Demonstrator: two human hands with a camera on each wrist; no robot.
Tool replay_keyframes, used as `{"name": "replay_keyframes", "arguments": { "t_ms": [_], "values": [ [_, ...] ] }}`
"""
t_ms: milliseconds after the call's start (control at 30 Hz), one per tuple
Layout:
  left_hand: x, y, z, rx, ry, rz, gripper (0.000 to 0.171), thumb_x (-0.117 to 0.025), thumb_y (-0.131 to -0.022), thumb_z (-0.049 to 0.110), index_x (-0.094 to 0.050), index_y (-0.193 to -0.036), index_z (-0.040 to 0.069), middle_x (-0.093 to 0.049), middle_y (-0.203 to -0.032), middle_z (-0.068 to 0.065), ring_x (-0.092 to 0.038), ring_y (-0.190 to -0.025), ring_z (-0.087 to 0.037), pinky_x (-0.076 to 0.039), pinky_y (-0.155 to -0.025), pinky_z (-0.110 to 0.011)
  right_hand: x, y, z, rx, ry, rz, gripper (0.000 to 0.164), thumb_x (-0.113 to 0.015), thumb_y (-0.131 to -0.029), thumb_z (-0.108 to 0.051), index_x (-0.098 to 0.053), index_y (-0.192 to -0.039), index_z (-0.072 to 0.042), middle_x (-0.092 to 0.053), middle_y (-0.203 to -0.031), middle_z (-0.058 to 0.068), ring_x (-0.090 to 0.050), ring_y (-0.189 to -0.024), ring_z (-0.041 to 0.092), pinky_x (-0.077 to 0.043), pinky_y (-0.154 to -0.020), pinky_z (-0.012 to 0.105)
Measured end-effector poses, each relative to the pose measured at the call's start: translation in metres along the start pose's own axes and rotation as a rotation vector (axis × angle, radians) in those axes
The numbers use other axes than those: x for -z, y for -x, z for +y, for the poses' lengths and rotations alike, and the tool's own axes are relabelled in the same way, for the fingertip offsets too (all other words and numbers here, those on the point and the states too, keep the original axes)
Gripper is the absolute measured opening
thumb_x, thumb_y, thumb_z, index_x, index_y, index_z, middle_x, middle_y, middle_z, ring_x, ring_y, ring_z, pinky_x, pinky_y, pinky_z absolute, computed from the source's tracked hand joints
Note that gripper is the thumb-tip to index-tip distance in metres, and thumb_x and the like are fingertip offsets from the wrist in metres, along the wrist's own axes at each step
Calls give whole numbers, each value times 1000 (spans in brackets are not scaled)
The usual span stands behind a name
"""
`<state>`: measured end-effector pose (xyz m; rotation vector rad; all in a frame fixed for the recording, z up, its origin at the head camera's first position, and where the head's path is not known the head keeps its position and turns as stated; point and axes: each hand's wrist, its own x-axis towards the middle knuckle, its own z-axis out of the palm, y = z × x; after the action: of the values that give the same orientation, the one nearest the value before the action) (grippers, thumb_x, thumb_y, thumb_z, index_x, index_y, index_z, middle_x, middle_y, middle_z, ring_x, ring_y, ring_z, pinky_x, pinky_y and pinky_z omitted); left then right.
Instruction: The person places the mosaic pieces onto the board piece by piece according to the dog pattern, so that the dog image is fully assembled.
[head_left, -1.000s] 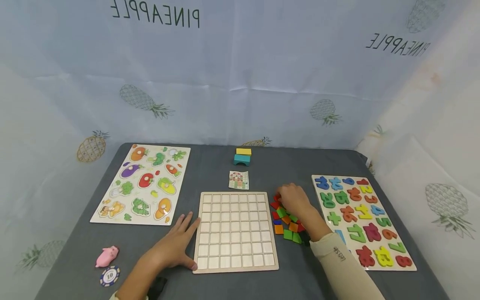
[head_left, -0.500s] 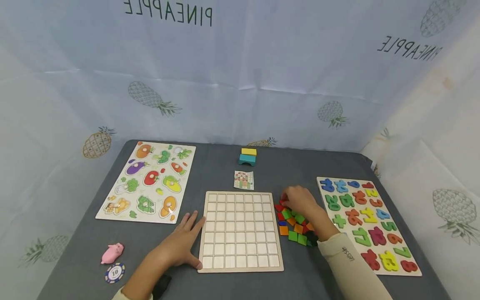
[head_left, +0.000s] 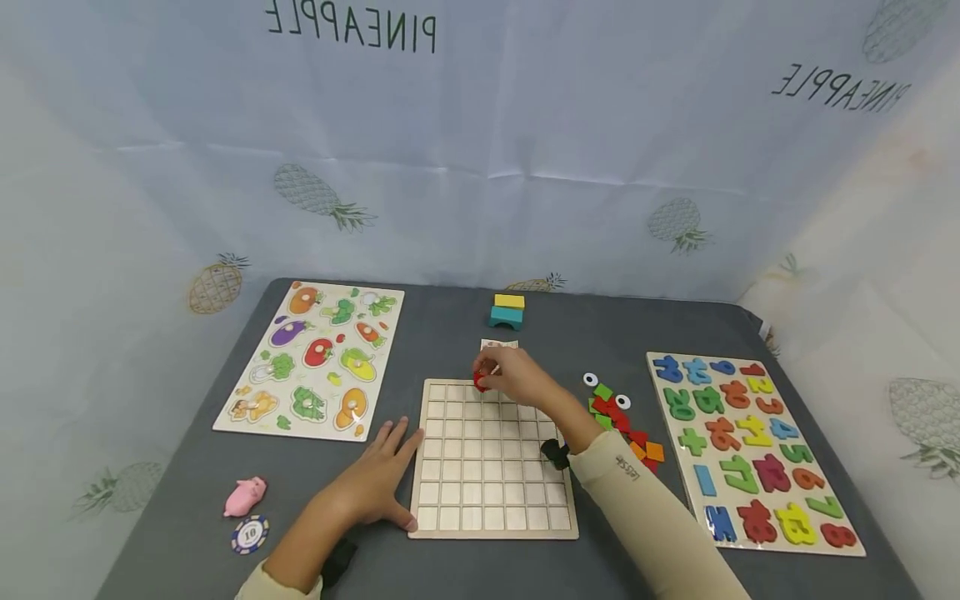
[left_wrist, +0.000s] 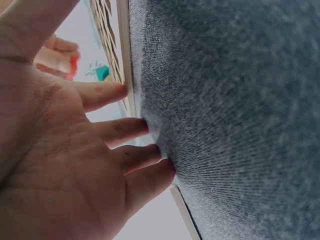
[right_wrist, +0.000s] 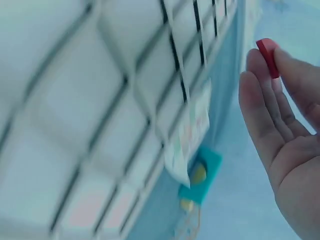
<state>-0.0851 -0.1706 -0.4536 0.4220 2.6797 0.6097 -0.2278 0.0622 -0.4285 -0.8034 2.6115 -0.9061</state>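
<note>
A wooden grid board (head_left: 491, 493) lies in the middle of the dark table. My left hand (head_left: 375, 479) rests at its left edge, fingers spread, with the thumb at the near left corner. Over the board's far edge, my right hand (head_left: 521, 382) pinches a small red tile (head_left: 480, 382) between thumb and fingers. The right wrist view shows this red tile (right_wrist: 268, 58) held edge-on, raised off the board. Behind that hand is a small picture card (head_left: 497, 343), partly covered. To the right of the board lies a loose pile of coloured tiles (head_left: 621, 422), partly hidden by the right forearm.
A vegetable puzzle (head_left: 341, 333) lies at the back left and a number puzzle (head_left: 738, 450) at the right. Yellow and teal blocks (head_left: 507, 317) stand at the back. Near the left forearm are a pink pig (head_left: 244, 497) and a poker chip (head_left: 250, 534).
My right hand has left the tile pile and moved left over the board's far edge, carrying a red tile. Two white rings now show by the pile. The left hand stays at the board's edge.
</note>
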Motion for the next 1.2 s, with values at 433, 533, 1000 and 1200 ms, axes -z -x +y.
{"name": "replay_keyframes", "arguments": {
  "t_ms": [433, 533, 1000, 1200],
  "values": [
    [-1, -3, 10, 4, -3, -21, 117, -87, -47, 40, -27, -143, 9, -14, -149, -20, -6, -136, -40, -21, -104, -53, -29, -23, -8, -33, 96, -50, 5, -60, -86, -10, -64, -89, -10, -63, -79, -3, -55, -68, 8, -45, -62, 25],
    [-1, -2, 9, 5, -2, -17, 118, -87, -46, 40, -27, -142, 9, -14, -148, -21, -6, -136, -41, -21, -103, -54, -32, -24, -7, -55, 109, -54, 4, -62, -85, -12, -64, -87, -9, -62, -78, -4, -54, -68, 8, -44, -62, 24],
    [-4, -1, 2, 8, 0, -9, 119, -87, -45, 42, -26, -143, 10, -13, -149, -20, -7, -136, -41, -22, -102, -55, -44, -26, -8, 65, 299, -3, 7, -63, -84, -13, -69, -87, -15, -63, -86, -4, -57, -76, 9, -46, -67, 24],
    [-3, -2, 0, 10, -4, 1, 119, -87, -45, 41, -26, -143, 10, -13, -149, -19, -7, -136, -40, -23, -102, -55, -44, -25, -15, 134, 486, 27, 8, -66, -82, -17, -72, -87, -18, -67, -87, -5, -61, -79, 11, -48, -71, 25]
  ]
}}
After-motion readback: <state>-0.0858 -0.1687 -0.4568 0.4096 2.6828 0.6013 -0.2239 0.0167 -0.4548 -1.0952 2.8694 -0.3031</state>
